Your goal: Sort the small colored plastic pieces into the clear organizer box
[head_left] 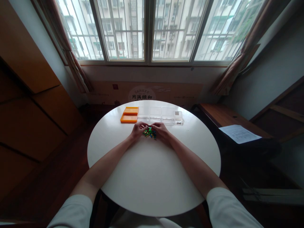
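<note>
A small heap of several tiny coloured pieces point(149, 132), green, blue, red and yellow, lies on the round white table point(152, 177). My left hand point(138, 129) rests at the heap's left side with fingers curled over it. My right hand point(160, 130) rests at its right side, fingers curled in the same way. Both hands touch the heap; whether either pinches a piece is too small to tell. Beyond the hands stand an orange tray point(129, 115) and a row of clear plastic boxes point(161, 115).
A dark wooden bench point(220, 115) with a sheet of paper point(238, 133) stands to the right. Wooden cabinets line the left wall. A barred window point(147, 30) and a cardboard box point(142, 93) are behind the table.
</note>
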